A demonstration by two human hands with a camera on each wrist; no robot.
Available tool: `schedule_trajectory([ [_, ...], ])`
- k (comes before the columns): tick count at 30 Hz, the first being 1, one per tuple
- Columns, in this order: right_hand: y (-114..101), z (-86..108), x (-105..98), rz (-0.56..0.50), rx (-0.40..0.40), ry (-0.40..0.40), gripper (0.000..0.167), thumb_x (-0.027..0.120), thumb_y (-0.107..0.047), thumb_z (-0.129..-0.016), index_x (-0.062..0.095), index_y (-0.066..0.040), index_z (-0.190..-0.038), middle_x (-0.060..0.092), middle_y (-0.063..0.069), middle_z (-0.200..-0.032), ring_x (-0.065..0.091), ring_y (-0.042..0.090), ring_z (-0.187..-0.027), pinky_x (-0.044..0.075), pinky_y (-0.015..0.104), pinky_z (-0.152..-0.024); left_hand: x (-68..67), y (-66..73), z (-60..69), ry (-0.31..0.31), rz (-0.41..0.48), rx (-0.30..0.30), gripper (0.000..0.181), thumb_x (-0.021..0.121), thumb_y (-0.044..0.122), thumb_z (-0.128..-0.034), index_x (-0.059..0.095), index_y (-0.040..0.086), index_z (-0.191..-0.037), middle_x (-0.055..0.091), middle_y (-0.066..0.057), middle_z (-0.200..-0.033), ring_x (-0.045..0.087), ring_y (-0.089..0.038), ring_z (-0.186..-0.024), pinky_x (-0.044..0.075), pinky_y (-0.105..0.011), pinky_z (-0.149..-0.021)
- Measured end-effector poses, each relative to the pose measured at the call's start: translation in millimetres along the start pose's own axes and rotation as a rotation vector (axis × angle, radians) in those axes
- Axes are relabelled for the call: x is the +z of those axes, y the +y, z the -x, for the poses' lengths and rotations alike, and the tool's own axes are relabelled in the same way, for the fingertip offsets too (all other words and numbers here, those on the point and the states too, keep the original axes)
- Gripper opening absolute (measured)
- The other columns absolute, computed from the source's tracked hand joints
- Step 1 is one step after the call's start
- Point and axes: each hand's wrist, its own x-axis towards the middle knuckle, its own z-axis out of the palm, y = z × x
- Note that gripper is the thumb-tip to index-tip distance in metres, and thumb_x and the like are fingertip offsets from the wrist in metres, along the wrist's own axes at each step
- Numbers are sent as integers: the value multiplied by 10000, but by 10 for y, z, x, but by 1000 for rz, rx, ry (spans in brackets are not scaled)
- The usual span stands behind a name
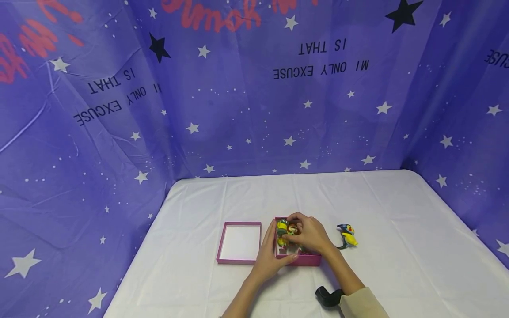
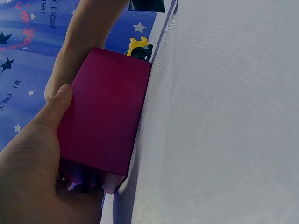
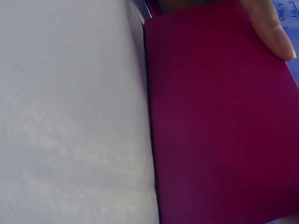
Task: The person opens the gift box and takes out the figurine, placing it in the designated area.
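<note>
A magenta box (image 1: 306, 261) stands open at the top on the white table, with several small colourful figurines inside. My left hand (image 1: 267, 261) grips its left front corner, thumb on the front wall and fingers along the left side; the left wrist view shows the same hold on the box (image 2: 107, 112). Over the box, my right hand (image 1: 313, 234) has thumb and fingers around a figurine with a reddish-brown head (image 1: 292, 229). Beside that one lies a yellow and green figurine (image 1: 282, 226). The right wrist view shows only the box's front wall (image 3: 224, 116) and a left-hand thumb.
Left of the box lies a shallow magenta lid (image 1: 236, 262), white inside. A yellow and blue-grey toy figure (image 1: 349, 237) lies to the right. A black curved object (image 1: 328, 297) is near my right sleeve (image 1: 362, 304). Purple star-printed curtains (image 1: 254, 145) surround the table.
</note>
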Motion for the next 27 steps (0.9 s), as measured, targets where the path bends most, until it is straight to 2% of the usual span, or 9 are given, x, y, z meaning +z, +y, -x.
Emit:
schedule_trajectory([
  [7, 23, -11, -31, -114, -18, 5, 528, 814, -421, -655, 596, -171, -1065, 383, -131, -505, 317, 8, -458, 349, 211, -471, 6, -13, 0, 4, 7, 10, 1065, 746, 438, -739, 67, 111, -1492, 102, -85, -1536, 149, -292, -1378, 213, -527, -1068],
  [12, -7, -29, -159, -174, -36, 11, 501, 818, -361, -675, 584, -181, -1080, 346, -125, -484, 297, 11, -425, 321, 210, -423, 2, -13, 0, 4, 3, 4, 1069, 743, 452, -736, 65, 119, -1493, 103, -96, -1536, 143, -291, -1379, 215, -534, -1065],
  [18, -24, -42, -440, -217, -33, 8, 511, 813, -310, -695, 561, -180, -1120, 301, -110, -468, 234, 6, -396, 254, 206, -345, -8, -4, -8, 4, 2, -16, 1067, 744, 438, -740, 57, 127, -1494, 97, -108, -1535, 140, -304, -1378, 220, -531, -1062],
  [22, 58, -15, -668, -207, -36, 28, 508, 812, -244, -706, 552, -168, -1135, 264, -110, -470, 204, 7, -403, 227, 204, -342, -10, 7, -6, 8, -3, -31, 1064, 742, 451, -736, 68, 135, -1495, 103, -94, -1535, 143, -304, -1377, 210, -536, -1064],
  [27, 285, 86, -999, -188, 54, 65, 516, 795, -278, -728, 537, -149, -1155, 249, -78, -496, 211, 14, -408, 250, 219, -340, 3, -3, 2, 3, -6, -34, 1076, 745, 460, -727, 68, 124, -1494, 102, -91, -1536, 138, -299, -1379, 199, -537, -1066],
])
